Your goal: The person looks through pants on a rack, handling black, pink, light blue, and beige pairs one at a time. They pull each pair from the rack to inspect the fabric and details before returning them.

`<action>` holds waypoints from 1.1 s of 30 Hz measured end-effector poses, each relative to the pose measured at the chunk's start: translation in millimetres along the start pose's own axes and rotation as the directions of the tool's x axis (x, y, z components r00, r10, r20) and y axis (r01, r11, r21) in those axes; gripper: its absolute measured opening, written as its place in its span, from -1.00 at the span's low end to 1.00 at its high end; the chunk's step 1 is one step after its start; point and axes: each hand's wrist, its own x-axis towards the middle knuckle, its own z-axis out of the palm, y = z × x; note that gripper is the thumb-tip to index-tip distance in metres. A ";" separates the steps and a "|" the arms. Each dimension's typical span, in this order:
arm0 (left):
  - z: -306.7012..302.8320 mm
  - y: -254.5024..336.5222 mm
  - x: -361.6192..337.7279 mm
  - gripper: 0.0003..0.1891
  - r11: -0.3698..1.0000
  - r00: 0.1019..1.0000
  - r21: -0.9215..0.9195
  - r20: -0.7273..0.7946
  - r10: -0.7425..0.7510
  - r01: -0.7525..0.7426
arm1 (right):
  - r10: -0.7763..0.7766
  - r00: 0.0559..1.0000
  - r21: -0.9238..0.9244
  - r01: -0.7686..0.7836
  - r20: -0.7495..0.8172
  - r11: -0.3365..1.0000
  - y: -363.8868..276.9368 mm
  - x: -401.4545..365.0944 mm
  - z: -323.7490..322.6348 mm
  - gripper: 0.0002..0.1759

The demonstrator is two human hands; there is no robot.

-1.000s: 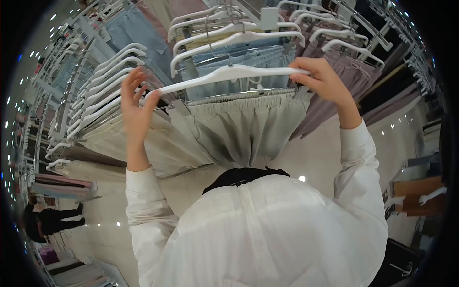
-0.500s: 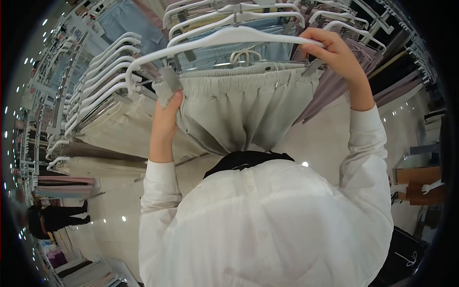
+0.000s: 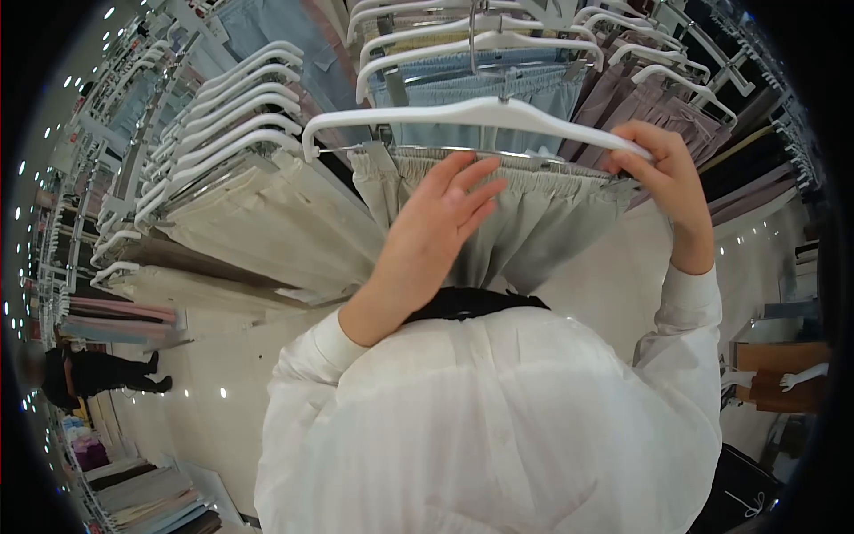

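A white hanger (image 3: 485, 114) with a metal clip bar hangs level in front of my chest. From its clips hang light grey-green trousers (image 3: 543, 209) with a gathered elastic waistband. My right hand (image 3: 663, 165) is closed round the hanger's right end, thumb underneath. My left hand (image 3: 436, 222) lies across the front of the trousers near the waistband, fingers spread and pointing right. It covers part of the waistband. A metal clip (image 3: 381, 156) grips the waistband's left end.
Beyond the hanger is a rail of light blue trousers (image 3: 498, 87), with mauve trousers (image 3: 672, 116) to the right. Cream trousers (image 3: 276, 222) hang on white hangers at left. A person in black (image 3: 107, 369) stands far left. Folded clothes (image 3: 151, 507) lie at lower left.
My left hand has let go of the left clip area and moved right, across the trousers' front. The hanger has come lower and slightly right, with my right hand still on its end.
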 end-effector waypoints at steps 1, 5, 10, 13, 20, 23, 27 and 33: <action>-1.3 -2.6 2.9 -0.52 0.996 0.997 -0.090 0.072 0.020 -0.013 | -0.018 1.000 -0.037 0.018 -0.004 0.999 -1.5 -2.3 -0.4 -0.86; -7.5 -12.3 25.5 -0.55 0.984 1.000 -0.179 -0.017 0.001 -0.003 | -0.013 0.997 -0.031 0.010 -0.082 0.999 -5.8 -11.1 8.5 -0.86; -26.4 12.8 14.2 -0.69 0.891 0.992 0.439 -0.003 -0.127 0.116 | 0.008 0.998 -0.057 -0.011 -0.060 0.998 -9.7 -22.5 -7.3 -0.86; -80.0 10.4 -11.6 -0.67 0.425 0.811 0.875 -0.067 0.581 -0.232 | 0.003 0.997 -0.036 -0.006 -0.077 0.999 -6.3 -31.2 -24.5 -0.87; -113.7 -6.6 19.5 -0.18 0.631 0.820 0.565 0.157 0.551 -0.532 | 0.030 0.999 0.056 -0.033 0.045 0.998 3.3 -3.7 -32.3 -0.88; -70.4 0.6 25.1 -0.25 0.793 0.897 0.441 0.071 0.436 -0.420 | 0.027 0.998 0.082 -0.031 0.048 0.996 12.9 17.9 -40.6 -0.88; -45.1 12.8 44.4 -0.41 0.758 0.884 0.498 0.038 0.467 -0.421 | -0.026 0.996 0.102 0.017 0.082 0.995 33.4 43.4 -62.5 -0.85; -81.2 -11.5 65.8 -0.53 0.818 0.901 0.510 -0.168 0.399 -0.267 | 0.081 0.980 0.115 -0.103 0.179 0.988 78.5 72.1 -51.3 -0.80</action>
